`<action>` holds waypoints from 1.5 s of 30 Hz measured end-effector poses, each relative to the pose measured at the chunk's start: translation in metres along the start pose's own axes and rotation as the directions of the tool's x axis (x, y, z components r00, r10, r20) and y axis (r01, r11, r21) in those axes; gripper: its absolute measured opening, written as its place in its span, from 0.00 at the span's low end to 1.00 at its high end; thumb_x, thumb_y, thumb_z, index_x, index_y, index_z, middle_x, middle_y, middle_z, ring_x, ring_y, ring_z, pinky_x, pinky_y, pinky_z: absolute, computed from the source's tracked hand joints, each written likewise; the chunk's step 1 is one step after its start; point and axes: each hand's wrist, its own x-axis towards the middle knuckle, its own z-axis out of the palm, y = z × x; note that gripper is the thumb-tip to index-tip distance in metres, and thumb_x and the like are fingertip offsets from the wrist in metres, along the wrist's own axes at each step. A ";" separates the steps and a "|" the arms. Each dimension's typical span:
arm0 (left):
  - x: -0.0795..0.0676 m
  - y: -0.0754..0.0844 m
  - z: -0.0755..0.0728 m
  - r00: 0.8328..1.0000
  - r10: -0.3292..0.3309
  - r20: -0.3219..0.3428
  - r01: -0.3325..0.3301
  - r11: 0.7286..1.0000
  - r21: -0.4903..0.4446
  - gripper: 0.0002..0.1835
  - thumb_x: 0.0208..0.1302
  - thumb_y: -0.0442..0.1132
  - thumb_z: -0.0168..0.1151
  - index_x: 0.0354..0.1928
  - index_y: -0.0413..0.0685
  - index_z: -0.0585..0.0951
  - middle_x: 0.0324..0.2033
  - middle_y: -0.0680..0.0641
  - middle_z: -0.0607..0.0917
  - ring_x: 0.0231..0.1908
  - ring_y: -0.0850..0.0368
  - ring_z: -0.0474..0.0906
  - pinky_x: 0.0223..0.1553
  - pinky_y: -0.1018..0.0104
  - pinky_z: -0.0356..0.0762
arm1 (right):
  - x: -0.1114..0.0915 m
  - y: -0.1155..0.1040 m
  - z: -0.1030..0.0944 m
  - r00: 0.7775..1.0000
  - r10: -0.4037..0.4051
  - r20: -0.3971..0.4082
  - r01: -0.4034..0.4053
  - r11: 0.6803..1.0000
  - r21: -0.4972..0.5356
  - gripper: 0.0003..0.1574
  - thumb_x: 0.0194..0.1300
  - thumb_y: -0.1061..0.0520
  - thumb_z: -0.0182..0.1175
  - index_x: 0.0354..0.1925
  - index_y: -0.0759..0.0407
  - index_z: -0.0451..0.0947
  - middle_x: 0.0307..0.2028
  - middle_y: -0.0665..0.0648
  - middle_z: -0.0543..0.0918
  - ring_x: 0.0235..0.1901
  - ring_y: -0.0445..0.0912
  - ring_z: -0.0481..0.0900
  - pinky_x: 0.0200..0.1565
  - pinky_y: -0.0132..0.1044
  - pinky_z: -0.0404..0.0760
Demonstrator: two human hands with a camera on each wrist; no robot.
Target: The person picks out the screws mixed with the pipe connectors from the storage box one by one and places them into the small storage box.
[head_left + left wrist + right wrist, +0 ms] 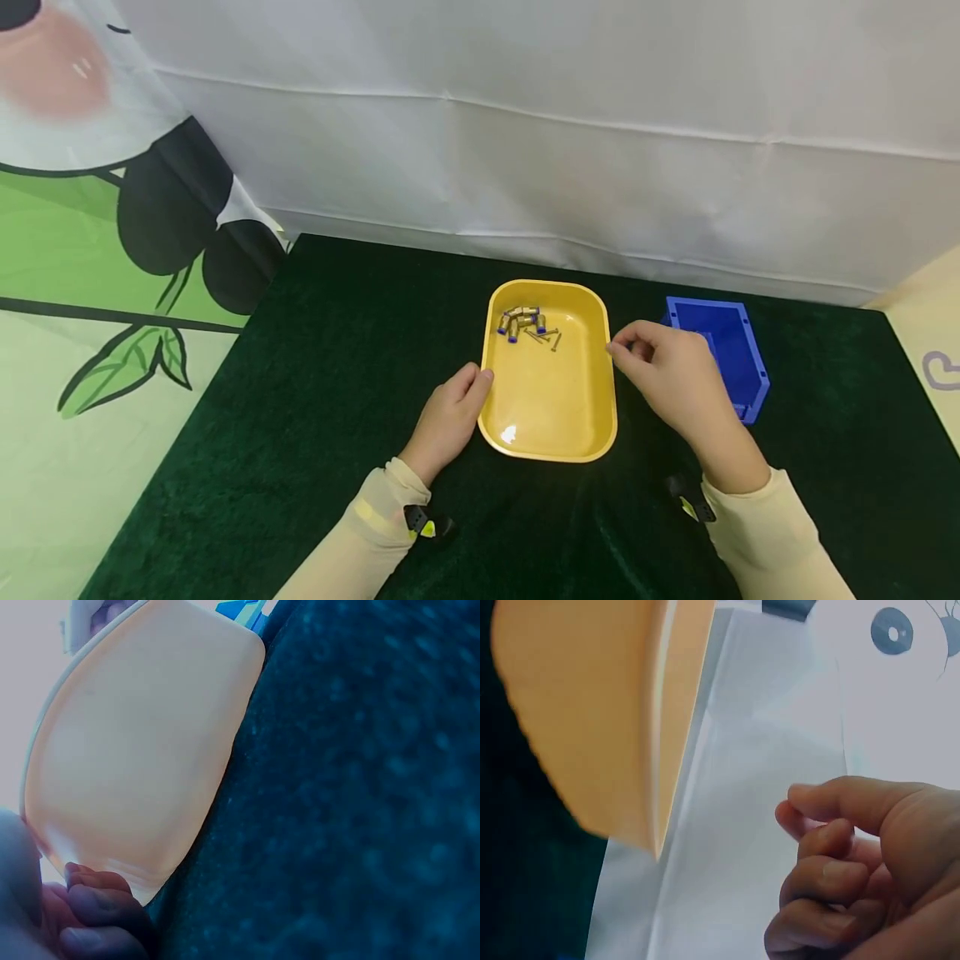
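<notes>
A yellow tray lies on the dark green cloth. At its left edge my left hand grips the rim, thumb on top and fingers curled against the outer wall. Several brass fittings with blue ends and a few small screws are in the tray's far left part. My right hand hovers by the tray's right rim, thumb and index fingertips together, the other fingers curled in. In the right wrist view nothing shows between the fingertips of that hand.
Just right of the tray stands a blue plastic bin, partly hidden behind my right hand. Behind the table hangs a creased white cloth; a printed cartoon backdrop is at the left. The green cloth covers the tabletop.
</notes>
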 end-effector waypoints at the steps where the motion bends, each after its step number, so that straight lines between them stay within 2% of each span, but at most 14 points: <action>1: 0.000 0.000 0.000 1.000 0.000 0.000 0.000 1.000 0.000 0.21 0.77 0.60 0.42 0.43 0.55 0.76 0.29 0.49 0.83 0.26 0.50 0.81 0.27 0.61 0.77 | 0.004 -0.004 0.003 1.000 0.000 0.021 0.000 1.000 0.000 0.08 0.69 0.53 0.63 0.38 0.56 0.84 0.21 0.52 0.75 0.20 0.46 0.70 0.23 0.33 0.70; 7: 0.001 -0.002 -0.001 1.000 0.004 0.012 -0.004 1.000 -0.004 0.22 0.76 0.62 0.42 0.41 0.55 0.76 0.28 0.48 0.83 0.26 0.50 0.81 0.26 0.61 0.75 | 0.028 -0.021 0.018 0.993 -0.022 0.115 0.024 1.000 -0.017 0.08 0.69 0.52 0.63 0.38 0.55 0.84 0.21 0.53 0.73 0.20 0.47 0.69 0.22 0.35 0.71; 17: 0.001 -0.001 -0.003 0.999 0.031 0.021 -0.031 1.000 -0.001 0.24 0.76 0.64 0.41 0.40 0.54 0.76 0.28 0.49 0.83 0.26 0.51 0.81 0.26 0.61 0.76 | 0.060 -0.037 0.028 0.990 -0.065 0.122 0.073 0.995 -0.063 0.10 0.69 0.52 0.62 0.38 0.56 0.86 0.21 0.53 0.75 0.21 0.48 0.70 0.23 0.37 0.70; 25: 0.001 -0.001 -0.003 0.999 0.039 0.025 -0.038 0.999 -0.012 0.23 0.76 0.63 0.41 0.41 0.54 0.76 0.28 0.49 0.84 0.26 0.51 0.82 0.27 0.60 0.77 | 0.083 -0.033 0.044 0.978 -0.008 0.207 0.039 0.988 -0.146 0.12 0.69 0.53 0.61 0.40 0.59 0.87 0.31 0.55 0.84 0.29 0.49 0.76 0.32 0.38 0.76; 32: 0.001 -0.002 -0.002 0.999 0.032 0.031 -0.032 0.999 -0.019 0.21 0.77 0.60 0.40 0.40 0.56 0.76 0.28 0.49 0.84 0.26 0.51 0.82 0.27 0.59 0.77 | 0.094 -0.031 0.054 0.970 0.016 0.241 0.026 0.985 -0.168 0.11 0.68 0.54 0.61 0.39 0.58 0.87 0.35 0.55 0.86 0.34 0.49 0.78 0.41 0.41 0.79; 36: -0.001 -0.001 -0.002 0.999 0.033 0.026 -0.032 0.999 -0.014 0.20 0.77 0.60 0.41 0.40 0.57 0.75 0.28 0.49 0.83 0.26 0.51 0.81 0.26 0.59 0.76 | 0.098 -0.033 0.059 0.963 0.032 0.267 0.025 0.978 -0.208 0.12 0.68 0.55 0.60 0.34 0.58 0.87 0.30 0.54 0.85 0.30 0.48 0.78 0.37 0.40 0.78; 41: -0.001 0.000 -0.002 0.999 0.026 0.032 -0.026 1.000 -0.012 0.19 0.78 0.59 0.41 0.40 0.56 0.75 0.28 0.49 0.83 0.26 0.50 0.81 0.25 0.60 0.76 | 0.101 -0.029 0.068 0.945 0.130 0.299 -0.038 0.955 -0.294 0.10 0.64 0.60 0.61 0.26 0.58 0.86 0.22 0.53 0.80 0.23 0.48 0.74 0.28 0.37 0.72; 45: 0.000 0.000 -0.002 0.999 0.021 0.027 -0.021 1.000 -0.018 0.20 0.78 0.59 0.40 0.40 0.55 0.75 0.28 0.48 0.83 0.25 0.49 0.80 0.24 0.60 0.75 | 0.103 -0.025 0.079 0.942 0.160 0.296 -0.049 0.935 -0.350 0.17 0.62 0.65 0.58 0.17 0.58 0.75 0.16 0.53 0.68 0.20 0.48 0.67 0.22 0.36 0.65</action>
